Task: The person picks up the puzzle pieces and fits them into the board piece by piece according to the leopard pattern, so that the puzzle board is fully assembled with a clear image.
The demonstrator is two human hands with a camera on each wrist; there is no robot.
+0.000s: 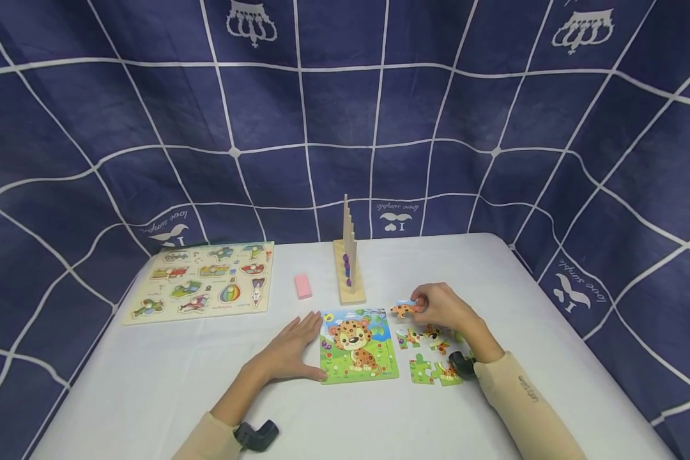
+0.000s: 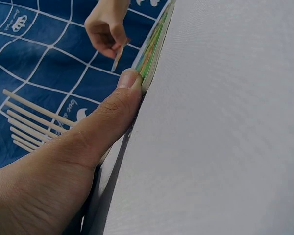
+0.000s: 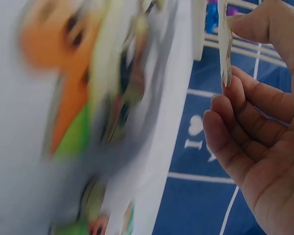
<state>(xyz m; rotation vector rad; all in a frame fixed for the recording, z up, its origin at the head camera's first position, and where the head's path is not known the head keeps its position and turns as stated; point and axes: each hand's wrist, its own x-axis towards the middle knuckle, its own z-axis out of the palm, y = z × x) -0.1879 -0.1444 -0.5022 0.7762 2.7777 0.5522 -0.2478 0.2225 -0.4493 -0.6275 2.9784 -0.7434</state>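
A square puzzle board [image 1: 359,354] with a spotted leopard cub picture lies on the table. My left hand [image 1: 290,351] rests along its left side, fingers extended and thumb against the lower left corner. The left wrist view shows that thumb [image 2: 115,105] on the board's edge [image 2: 152,54]. Right of the board, my right hand [image 1: 445,306] pinches a puzzle piece [image 1: 404,310] with orange spotted print between thumb and fingertips. Seen edge-on in the right wrist view, the held piece [image 3: 225,54] is raised off the table. Several loose puzzle pieces [image 1: 421,370] lie below this hand, partly covered by it.
Behind the board stands a wooden peg stand [image 1: 352,297] with upright rods and small purple and blue beads. A pink block [image 1: 303,286] lies left of it. At the far left is a wooden vehicle puzzle board [image 1: 207,306]. A blue checked curtain [image 1: 345,172] hangs behind the white table.
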